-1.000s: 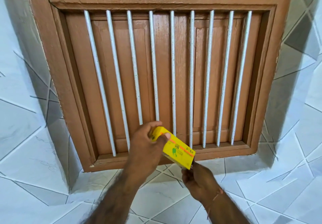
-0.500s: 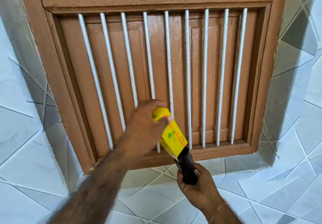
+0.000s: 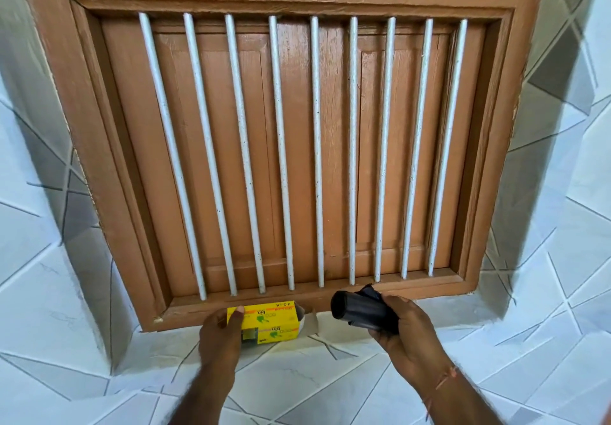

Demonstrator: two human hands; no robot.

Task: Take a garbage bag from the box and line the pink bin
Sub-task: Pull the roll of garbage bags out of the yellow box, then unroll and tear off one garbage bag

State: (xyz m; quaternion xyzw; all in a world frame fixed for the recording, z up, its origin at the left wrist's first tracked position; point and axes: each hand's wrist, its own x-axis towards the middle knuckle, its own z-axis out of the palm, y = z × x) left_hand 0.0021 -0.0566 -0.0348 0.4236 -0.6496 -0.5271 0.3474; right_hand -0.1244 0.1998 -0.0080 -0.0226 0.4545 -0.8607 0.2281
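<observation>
A yellow garbage bag box (image 3: 272, 322) lies on its side on the tiled sill, right end flap open. My left hand (image 3: 221, 332) grips the box's left end, thumb on top. To the right, my right hand (image 3: 401, 332) holds a black roll of garbage bags (image 3: 358, 309), clear of the box and a little above the sill. The roll's round end faces left, and a loose bag edge sticks up behind it. The pink bin is not in view.
A brown wooden window frame (image 3: 99, 160) with several white vertical bars (image 3: 317, 146) and shut wooden shutters fills the view just behind the hands. White and grey tiled walls (image 3: 562, 193) flank it, and the tiled sill (image 3: 314, 378) runs below.
The black roll has come fully out of the box in my right hand. My left hand has lowered the box from a tilted hold down onto the sill.
</observation>
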